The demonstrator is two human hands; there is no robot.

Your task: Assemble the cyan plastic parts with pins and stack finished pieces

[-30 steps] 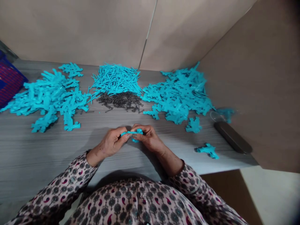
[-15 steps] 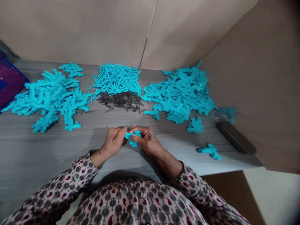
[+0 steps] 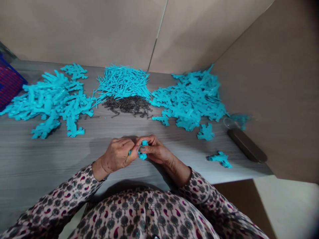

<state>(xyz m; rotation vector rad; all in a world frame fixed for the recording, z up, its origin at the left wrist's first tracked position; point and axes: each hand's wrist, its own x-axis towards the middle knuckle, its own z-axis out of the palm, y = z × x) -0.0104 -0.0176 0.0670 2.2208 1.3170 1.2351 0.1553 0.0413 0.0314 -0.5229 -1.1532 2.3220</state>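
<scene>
From my head view, the left hand has wrapped further over the blue plastic piece at mid-frame; the right hand pinches its other side. I judge that a firmer two-handed squeeze. Grey table shows at centre left for moving; its front edge crosses lower right.

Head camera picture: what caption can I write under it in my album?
Left hand and right hand hold a turquoise piece, with turquoise sticks and small dark pieces heaped beyond.
</scene>
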